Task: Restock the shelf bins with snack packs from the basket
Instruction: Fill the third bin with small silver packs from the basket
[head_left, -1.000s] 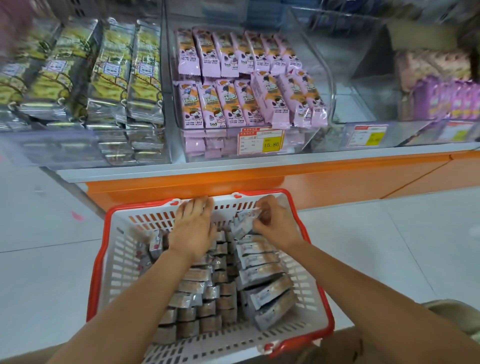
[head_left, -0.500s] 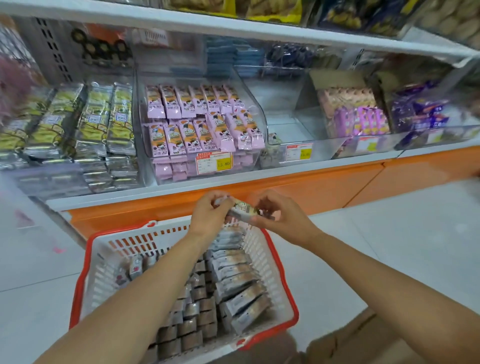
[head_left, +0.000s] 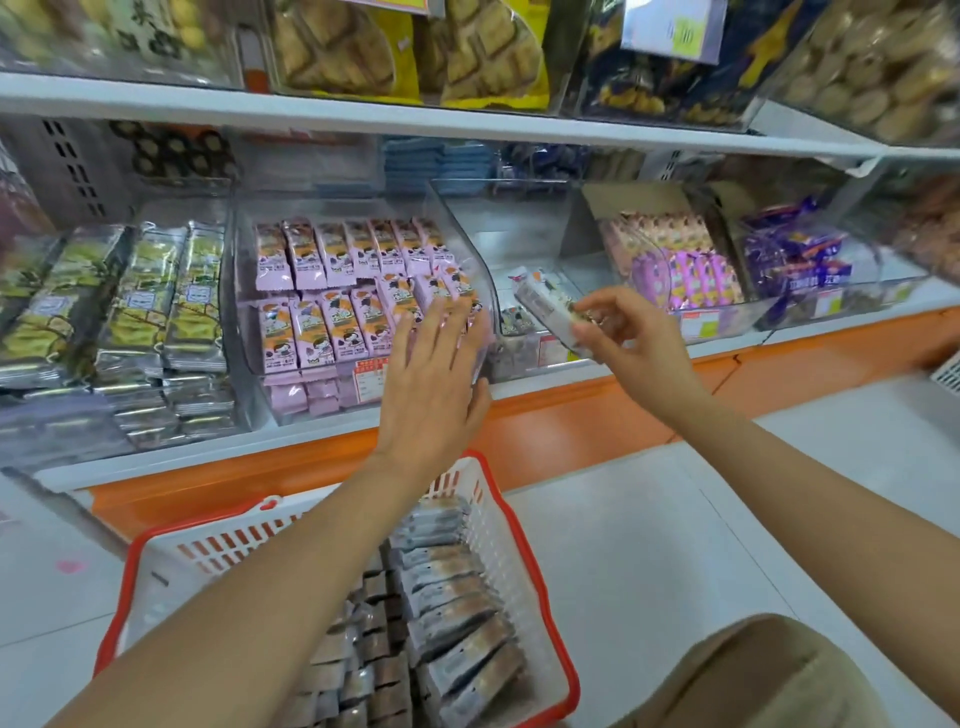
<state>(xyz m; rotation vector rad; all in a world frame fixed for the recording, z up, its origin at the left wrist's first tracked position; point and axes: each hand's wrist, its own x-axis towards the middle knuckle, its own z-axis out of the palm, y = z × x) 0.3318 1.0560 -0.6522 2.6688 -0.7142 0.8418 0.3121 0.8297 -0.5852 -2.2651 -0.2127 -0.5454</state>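
Here the right hand pinches a snack pack by its near end, long axis slanting up-left over the front lip of the nearly bare clear bin just beyond, while the left hand, flat and empty, hovers farther left, before the pink packs.

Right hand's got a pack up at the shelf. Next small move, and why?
Probably carry the snack pack forward and down into the near-empty clear bin. The right hand pinches it just in front of that bin, where only a few similar packs lie; the left hand is open by the pink packs' bin.
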